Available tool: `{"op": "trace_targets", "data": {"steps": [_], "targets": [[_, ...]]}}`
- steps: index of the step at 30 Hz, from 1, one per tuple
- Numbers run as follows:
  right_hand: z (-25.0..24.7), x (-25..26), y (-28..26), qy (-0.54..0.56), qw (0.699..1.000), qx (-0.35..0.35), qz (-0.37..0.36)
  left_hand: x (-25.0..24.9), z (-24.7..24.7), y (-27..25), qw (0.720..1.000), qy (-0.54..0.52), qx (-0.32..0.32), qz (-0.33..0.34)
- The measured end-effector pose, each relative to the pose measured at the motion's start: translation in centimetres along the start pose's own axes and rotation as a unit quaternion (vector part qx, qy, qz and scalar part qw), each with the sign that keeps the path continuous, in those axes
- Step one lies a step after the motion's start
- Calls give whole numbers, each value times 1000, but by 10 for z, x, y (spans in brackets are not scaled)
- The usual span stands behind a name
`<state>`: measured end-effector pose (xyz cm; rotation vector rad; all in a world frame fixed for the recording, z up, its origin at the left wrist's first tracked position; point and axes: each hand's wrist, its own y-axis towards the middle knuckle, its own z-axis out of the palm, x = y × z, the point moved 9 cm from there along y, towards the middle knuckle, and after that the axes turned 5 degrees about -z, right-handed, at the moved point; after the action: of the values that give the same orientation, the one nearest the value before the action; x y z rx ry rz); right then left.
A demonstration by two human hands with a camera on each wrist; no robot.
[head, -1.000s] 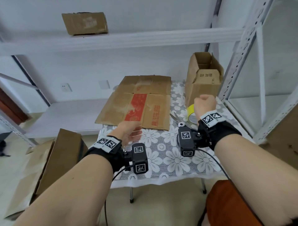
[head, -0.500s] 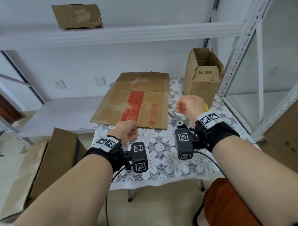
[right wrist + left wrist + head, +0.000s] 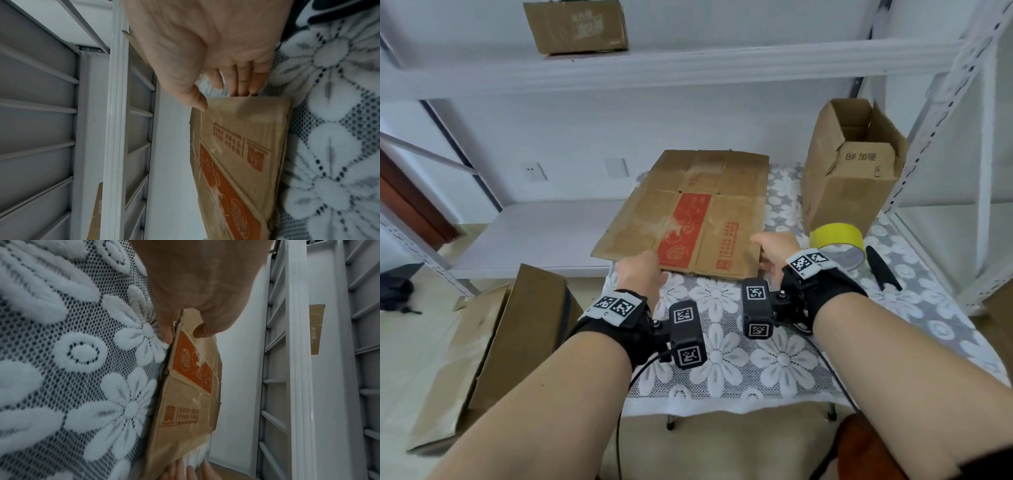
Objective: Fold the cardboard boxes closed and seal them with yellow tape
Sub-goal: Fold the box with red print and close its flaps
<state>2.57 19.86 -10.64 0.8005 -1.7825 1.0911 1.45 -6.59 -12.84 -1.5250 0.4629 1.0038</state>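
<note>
White metal shelving backs a lace-covered table (image 3: 784,359) where the flattened brown cardboard box with a red panel (image 3: 688,219) lies, its far-left corner overhanging. Left hand (image 3: 640,274) pinches its near edge; right hand (image 3: 777,250) grips the right corner, beside yellow tape roll (image 3: 835,236). Left wrist: thumb (image 3: 205,331) above, fingers beneath. Right wrist: fingers (image 3: 242,81) partly hidden under the cardboard.

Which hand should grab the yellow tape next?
Probably the right hand: the yellow tape lies just beside it. The left hand pinches the flat cardboard box at its other near corner.
</note>
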Motion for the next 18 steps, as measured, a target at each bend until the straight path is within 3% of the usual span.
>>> {"op": "trace_targets", "data": {"steps": [4, 6, 9, 12, 15, 18], "targets": [[-3, 5, 9, -55, 998, -20, -19, 7, 0, 4, 999, -31, 17, -26], [1, 12, 8, -94, 994, -15, -53, 11, 10, 3, 996, -46, 67, -36], [12, 21, -4, -69, 994, 10, -88, 13, 25, -1, 987, -92, 121, -54], [28, 21, -18, -32, 992, 96, -82, 16, 40, -1, 980, -118, 141, -73], [47, 21, -26, -54, 979, 182, -73, 15, 40, 7, 983, -121, 113, -77], [35, 20, -17, -24, 992, 105, -66, 7, 33, 10, 983, -123, 117, -65]]}}
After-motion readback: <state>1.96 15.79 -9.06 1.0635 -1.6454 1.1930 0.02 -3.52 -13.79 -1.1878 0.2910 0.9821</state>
